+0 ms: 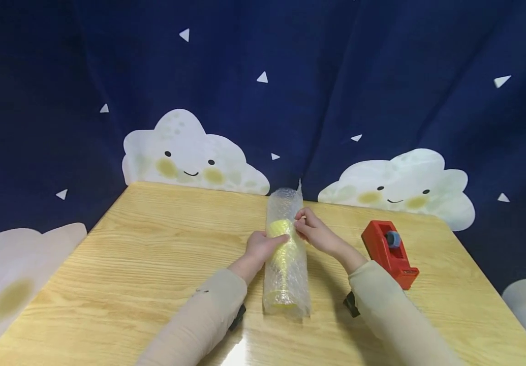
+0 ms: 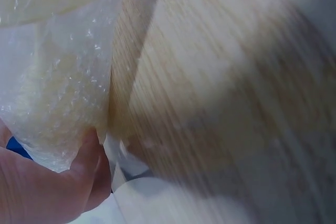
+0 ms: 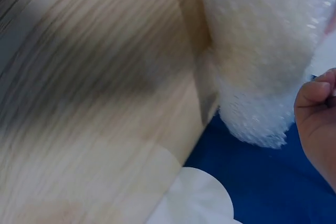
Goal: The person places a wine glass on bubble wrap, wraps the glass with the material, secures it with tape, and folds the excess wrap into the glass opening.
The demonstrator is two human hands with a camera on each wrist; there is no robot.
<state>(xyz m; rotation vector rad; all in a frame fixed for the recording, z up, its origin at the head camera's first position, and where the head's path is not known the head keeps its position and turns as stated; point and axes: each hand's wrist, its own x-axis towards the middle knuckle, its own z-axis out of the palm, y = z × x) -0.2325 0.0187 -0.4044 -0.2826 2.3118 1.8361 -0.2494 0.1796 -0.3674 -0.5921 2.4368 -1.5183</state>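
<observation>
An upright-looking roll of clear bubble wrap [image 1: 285,203] surrounds a yellow cylinder-like object [image 1: 281,256] near the middle of the wooden table. My left hand [image 1: 263,248] grips the roll from its left side, thumb lying across the front. In the left wrist view, the fingers [image 2: 90,166] press against the crinkled wrap [image 2: 58,85]. My right hand [image 1: 315,231] is at the roll's right edge, thumb and forefinger pinched together at the wrap's loose edge. Close beside the wrap [image 3: 262,40], the right wrist view shows these fingers curled; their tips are partly hidden.
A red tape dispenser [image 1: 388,254] with a bluish core stands to the right, beyond the right forearm. The wooden table [image 1: 189,223] ends at a dark blue curtain [image 1: 253,117] printed with clouds. Small black pieces [image 1: 351,305] show under the sleeves.
</observation>
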